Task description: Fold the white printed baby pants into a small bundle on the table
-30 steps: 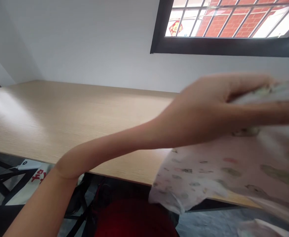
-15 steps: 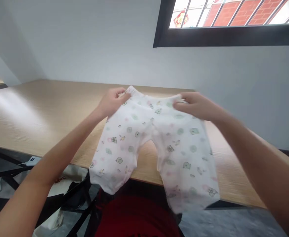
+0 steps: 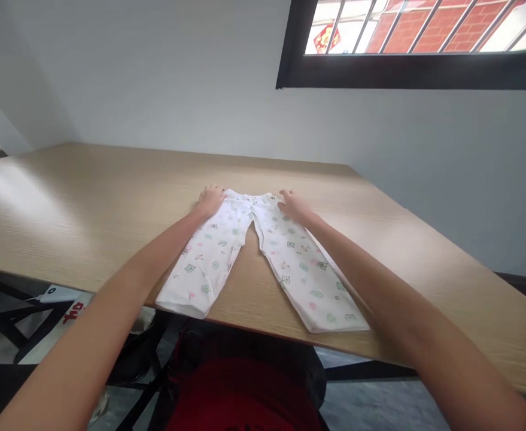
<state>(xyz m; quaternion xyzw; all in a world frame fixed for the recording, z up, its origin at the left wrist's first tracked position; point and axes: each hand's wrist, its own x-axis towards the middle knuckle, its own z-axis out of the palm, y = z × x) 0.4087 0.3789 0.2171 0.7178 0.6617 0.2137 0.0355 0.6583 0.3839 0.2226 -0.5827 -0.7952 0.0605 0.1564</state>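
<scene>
A pair of small white trousers (image 3: pixel 289 251) with green, pink and grey animal prints lies flat on the wooden table (image 3: pixel 123 203). Its waistband faces away from me and the two legs spread toward the near edge. My left hand (image 3: pixel 210 201) rests at the left corner of the waistband, touching the cloth, its fingers lying low over the edge. At the right side of the waistband is my right hand (image 3: pixel 295 206), thumb and forefinger apart, the palm side down against the cloth or table.
A white wall and a barred window (image 3: pixel 410 69) stand behind the table. Below the left front edge are a black folding frame (image 3: pixel 15 332), a white device (image 3: pixel 58 293) and a pale bag with red print (image 3: pixel 72 311). The table's right edge slants toward me.
The trousers, held up by the waistband in both hands, have come down flat onto the table, farther from me. Both hands moved forward and down with them, and the right fingers have loosened.
</scene>
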